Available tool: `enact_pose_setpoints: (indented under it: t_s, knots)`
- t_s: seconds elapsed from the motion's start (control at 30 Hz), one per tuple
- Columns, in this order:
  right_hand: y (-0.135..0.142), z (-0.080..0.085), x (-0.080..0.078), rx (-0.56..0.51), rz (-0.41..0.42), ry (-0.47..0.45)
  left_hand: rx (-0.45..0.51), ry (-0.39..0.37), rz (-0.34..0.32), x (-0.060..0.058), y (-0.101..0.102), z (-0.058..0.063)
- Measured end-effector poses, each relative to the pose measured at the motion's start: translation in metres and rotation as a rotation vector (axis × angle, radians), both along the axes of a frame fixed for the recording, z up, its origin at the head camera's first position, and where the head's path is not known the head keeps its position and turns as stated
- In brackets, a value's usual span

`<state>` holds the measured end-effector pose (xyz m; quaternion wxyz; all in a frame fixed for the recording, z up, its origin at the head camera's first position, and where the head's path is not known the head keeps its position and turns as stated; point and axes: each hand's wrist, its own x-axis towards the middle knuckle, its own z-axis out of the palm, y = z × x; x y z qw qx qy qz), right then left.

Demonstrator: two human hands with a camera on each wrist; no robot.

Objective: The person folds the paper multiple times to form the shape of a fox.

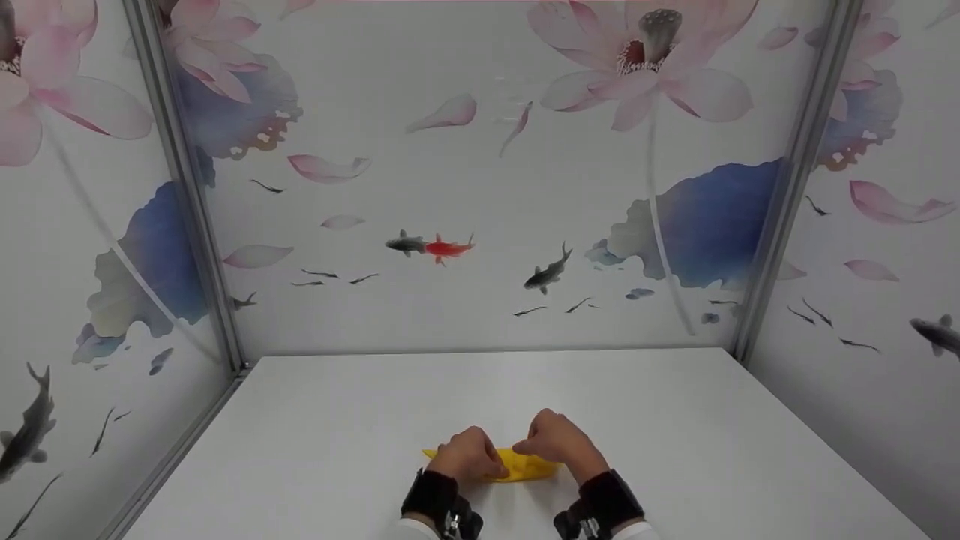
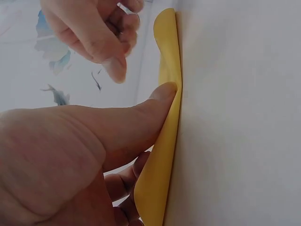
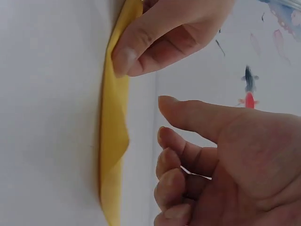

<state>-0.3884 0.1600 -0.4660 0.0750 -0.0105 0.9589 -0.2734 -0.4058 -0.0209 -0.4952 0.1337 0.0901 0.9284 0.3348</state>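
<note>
Wrist views: right fingers (image 3: pixel 171 186) off sheet (image 3: pixel 113 141)

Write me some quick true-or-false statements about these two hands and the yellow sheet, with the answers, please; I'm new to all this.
1. The left hand holds the yellow sheet. True.
2. The right hand also holds the sheet. False: the right wrist view shows it apart from the sheet, holding nothing.
3. The sheet lies completely flat. False: part of it stands up and curls over.
4. A black band is strapped around each wrist. True.
5. The tabletop is dark brown. False: it is white.
6. The back wall is decorated with a red fish. True.
</note>
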Motion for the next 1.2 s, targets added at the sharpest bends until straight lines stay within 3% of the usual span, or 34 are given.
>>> enact_pose_setpoints:
  t_s: [0.13,0.4,1.2]
  knots:
    - [-0.006,0.003,0.005,0.051,0.024,-0.049,0.0,0.006,0.002,0.001,0.0,-0.001]
    - [-0.009,-0.012,0.001,0.091,-0.019,-0.17,0.006,0.015,-0.02,0.003,-0.002,-0.005]
    - [-0.004,-0.014,-0.006,0.182,-0.064,-0.194,0.019,-0.015,0.028,0.003,-0.001,0.0]
